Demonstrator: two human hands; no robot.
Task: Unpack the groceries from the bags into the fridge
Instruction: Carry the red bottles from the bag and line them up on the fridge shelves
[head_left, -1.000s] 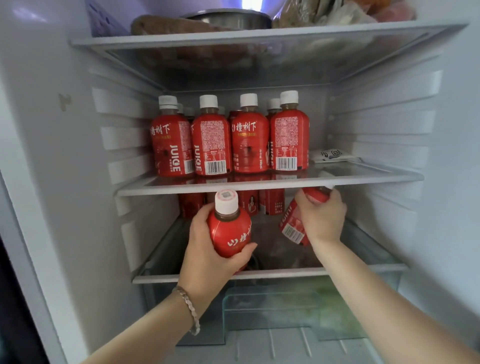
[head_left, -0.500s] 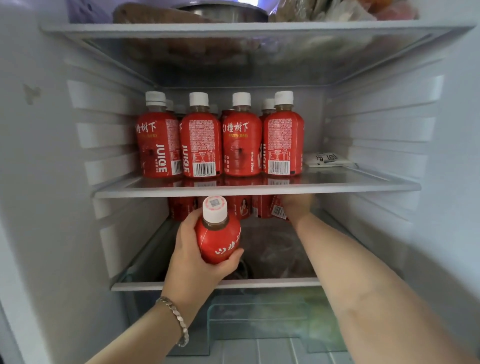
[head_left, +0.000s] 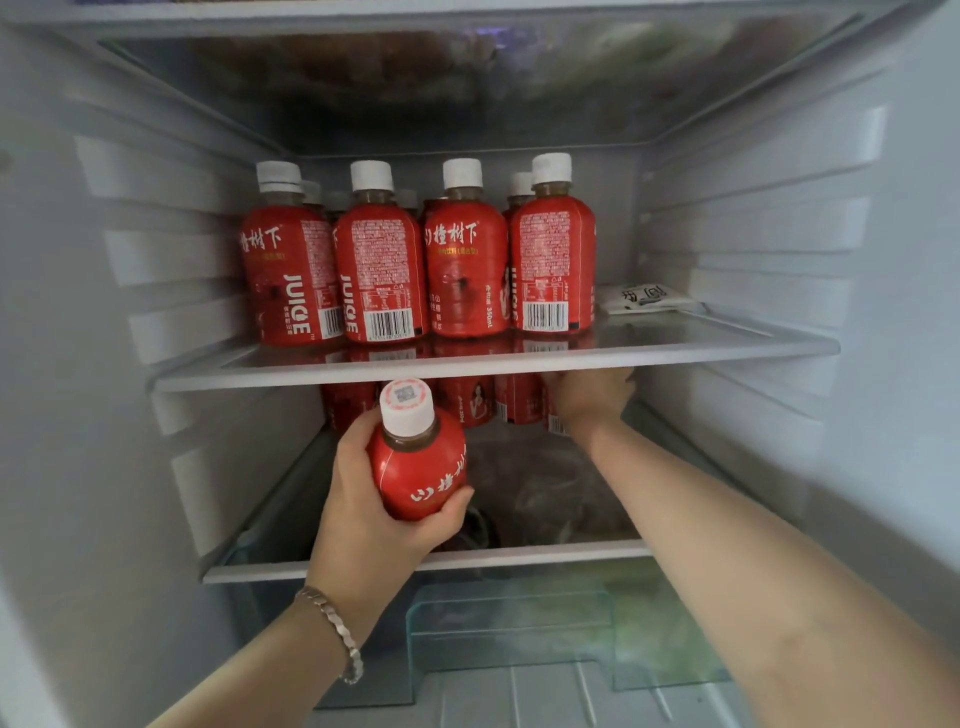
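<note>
Nearest, the left hand (head_left: 363, 499) is gripping a red juice bottle (head_left: 421, 467), fingers curled round its body, above the front of the lower shelf (head_left: 519, 553). Further in, the right hand (head_left: 589, 397) is reaching under the middle shelf (head_left: 260, 376) beside the back bottles (head_left: 467, 402); whether its fingers are holding one I cannot tell. Beyond, a row of bottles (head_left: 462, 260) is standing on the middle shelf.

White vertical "JUICE" stands on the leftmost bottle (head_left: 291, 275) and the second bottle (head_left: 379, 275) of the middle shelf (head_left: 675, 356), the second also bearing a barcode. The third bottle (head_left: 465, 275) reads "楂树下" and "350mL"; the fourth bottle (head_left: 553, 270) shows a barcode. The held bottle (head_left: 421, 467) has cut-off white characters and a QR code on its cap (head_left: 406, 400).
</note>
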